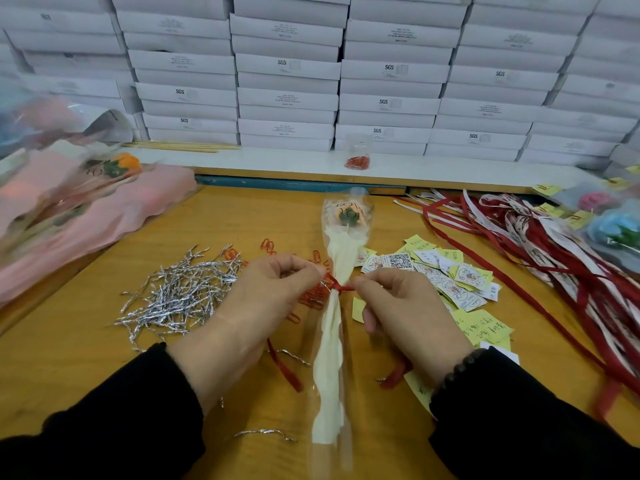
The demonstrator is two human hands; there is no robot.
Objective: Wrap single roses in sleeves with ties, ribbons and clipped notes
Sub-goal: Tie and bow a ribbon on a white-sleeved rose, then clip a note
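A single orange rose [348, 214] in a clear and cream sleeve [329, 358] lies lengthwise on the wooden table [86, 358], bloom pointing away from me. A red ribbon [337, 285] is wrapped round the sleeve's pinched waist. My left hand [263, 299] pinches the ribbon on the left side of the waist. My right hand [405, 306] pinches it on the right side. The ribbon's loose ends trail toward me under both wrists.
Silver twist ties [180, 292] are heaped at left, with red paper clips [270, 247] behind my left hand. Notes and stickers [450, 275] lie at right, ribbons [554, 244] further right. Pink sleeves with wrapped roses [86, 202] sit far left. White boxes [287, 98] stack behind.
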